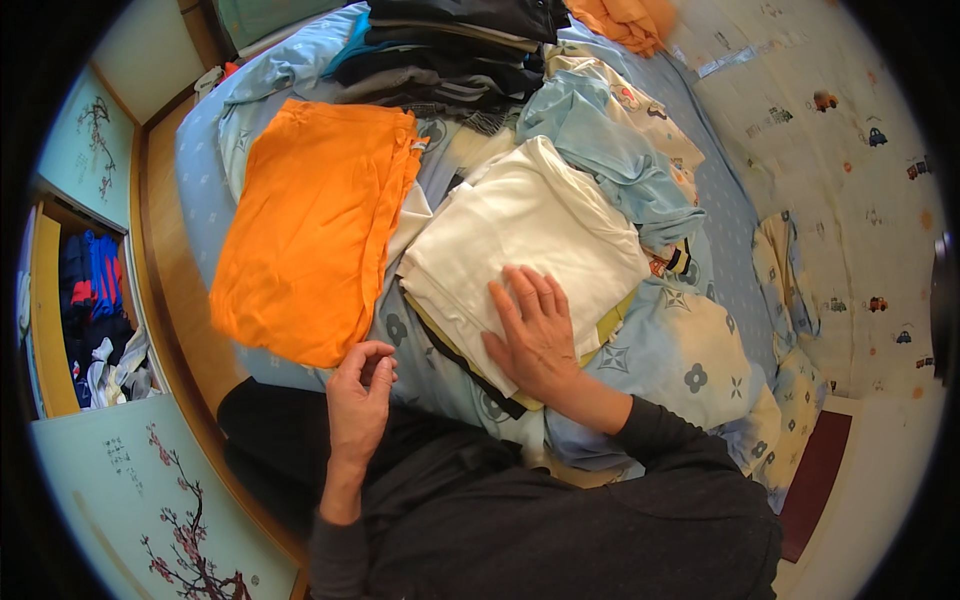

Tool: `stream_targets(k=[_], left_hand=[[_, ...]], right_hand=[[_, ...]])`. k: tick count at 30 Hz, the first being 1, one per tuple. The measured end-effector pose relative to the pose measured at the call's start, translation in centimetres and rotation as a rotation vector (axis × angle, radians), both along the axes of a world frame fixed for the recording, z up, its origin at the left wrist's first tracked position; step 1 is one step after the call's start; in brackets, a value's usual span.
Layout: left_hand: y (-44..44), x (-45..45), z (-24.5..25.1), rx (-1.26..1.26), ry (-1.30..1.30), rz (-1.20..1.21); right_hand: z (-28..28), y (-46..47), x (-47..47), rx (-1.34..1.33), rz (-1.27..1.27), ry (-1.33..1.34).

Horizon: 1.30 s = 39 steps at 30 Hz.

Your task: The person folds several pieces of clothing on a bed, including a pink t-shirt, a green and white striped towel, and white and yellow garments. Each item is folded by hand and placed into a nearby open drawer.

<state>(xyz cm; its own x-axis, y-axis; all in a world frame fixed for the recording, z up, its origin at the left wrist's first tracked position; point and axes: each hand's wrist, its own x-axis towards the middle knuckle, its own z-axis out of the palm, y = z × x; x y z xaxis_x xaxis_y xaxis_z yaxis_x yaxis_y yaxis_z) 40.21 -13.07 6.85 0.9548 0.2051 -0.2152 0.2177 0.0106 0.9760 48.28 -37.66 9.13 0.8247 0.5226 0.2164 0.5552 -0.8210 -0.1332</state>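
On the bed, a folded orange garment [315,225] lies in front of me to the left. My left hand [361,405] is at its lower right corner, fingers loosely curled, with no cloth visible between them. My right hand [536,337] rests flat, fingers spread, on the lower part of a folded white garment [525,217]. Beneath the white garment, the edges of a yellow-green cloth [616,319] and a dark cloth [506,401] stick out. A crumpled light-blue garment [607,142] touches the white one's upper right side.
A pile of dark folded clothes [450,60] stands at the far side of the bed. Patterned bedding [675,352] bunches at the right, beside the wall [810,187]. More orange cloth [630,22] lies at the far right. An open cupboard [97,300] with clothes is at left.
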Motion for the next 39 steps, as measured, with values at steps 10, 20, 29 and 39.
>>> stream_targets(k=[10,20,29,39], left_hand=[[0.8,-0.7,-1.4,-0.188,0.088,-0.132],[0.8,0.3,0.0,-0.453,0.17,-0.255],[-1.7,2.8,0.3,-0.553,0.204,-0.244],[-4.3,4.2,1.8,0.337,-0.186,-0.148]], right_hand=[[1.1,0.7,2.6,-0.168,-0.065,-0.082],[4.8,-0.5,5.4,0.554,-0.299,0.393],[4.1,0.1,6.8,0.907,-0.23,0.512],[2.3,0.1,3.6,0.374,0.107,0.214]])
